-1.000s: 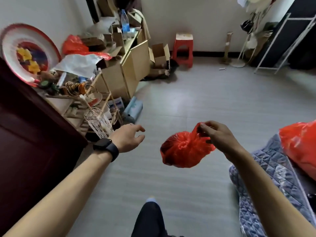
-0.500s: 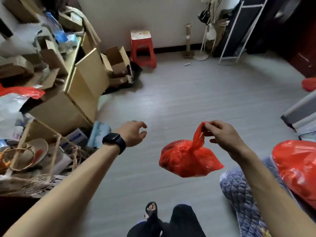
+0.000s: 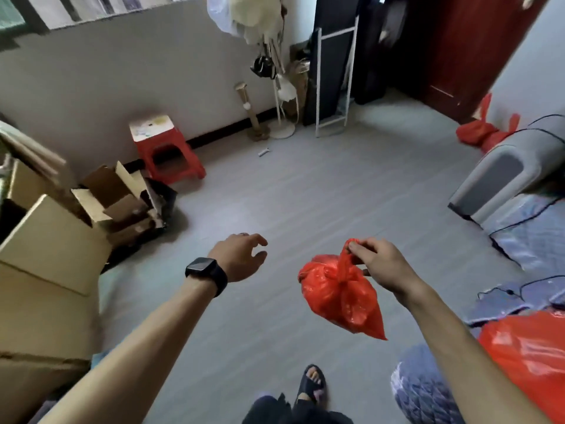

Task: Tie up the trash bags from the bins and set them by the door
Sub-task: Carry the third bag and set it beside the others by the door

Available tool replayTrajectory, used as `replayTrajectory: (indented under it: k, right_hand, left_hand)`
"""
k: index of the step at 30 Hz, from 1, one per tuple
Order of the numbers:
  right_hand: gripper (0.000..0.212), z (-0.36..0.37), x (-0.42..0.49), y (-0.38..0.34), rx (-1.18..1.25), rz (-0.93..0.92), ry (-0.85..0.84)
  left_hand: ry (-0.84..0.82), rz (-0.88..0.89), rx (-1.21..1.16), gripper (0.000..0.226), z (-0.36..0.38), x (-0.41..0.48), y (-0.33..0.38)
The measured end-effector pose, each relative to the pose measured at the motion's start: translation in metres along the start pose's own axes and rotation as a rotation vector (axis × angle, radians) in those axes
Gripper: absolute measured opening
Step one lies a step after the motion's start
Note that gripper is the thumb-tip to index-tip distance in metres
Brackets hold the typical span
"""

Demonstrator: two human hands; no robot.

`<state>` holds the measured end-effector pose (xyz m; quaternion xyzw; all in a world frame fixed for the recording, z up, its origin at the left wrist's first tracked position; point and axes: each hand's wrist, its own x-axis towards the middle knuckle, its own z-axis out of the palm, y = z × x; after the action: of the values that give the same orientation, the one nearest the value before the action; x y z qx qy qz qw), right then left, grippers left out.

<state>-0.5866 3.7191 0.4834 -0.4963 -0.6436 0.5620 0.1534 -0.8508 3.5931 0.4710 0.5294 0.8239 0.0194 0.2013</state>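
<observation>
While knotted red bags (image 3: 477, 131) already lie by the door (image 3: 467, 50), the right hand (image 3: 379, 264) pinches the tied top of a small red bag (image 3: 339, 295) hanging mid-room, the left hand (image 3: 241, 255) empty, fingers loosely apart, so carrying it over remains.

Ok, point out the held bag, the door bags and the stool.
held bag (image 3: 339, 295), head view, on its body below the knot.
door bags (image 3: 472, 134), head view, on the red body below the tied ears.
stool (image 3: 153, 130), head view, on its seat top.
</observation>
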Motion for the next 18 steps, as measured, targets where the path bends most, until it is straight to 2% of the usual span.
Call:
replayTrajectory:
  k: [9,18]
  right_hand:
    - [0.035,-0.095,0.175,-0.053,0.039,0.01,0.119]
    - [0.035,-0.195,0.365,-0.094,0.036,0.087,0.269]
  left_hand:
    - [-0.006,0.148,0.027,0.035,-0.075,0.231,0.062]
    - [-0.031,0.384,0.028,0.033,-0.137,0.497,0.153]
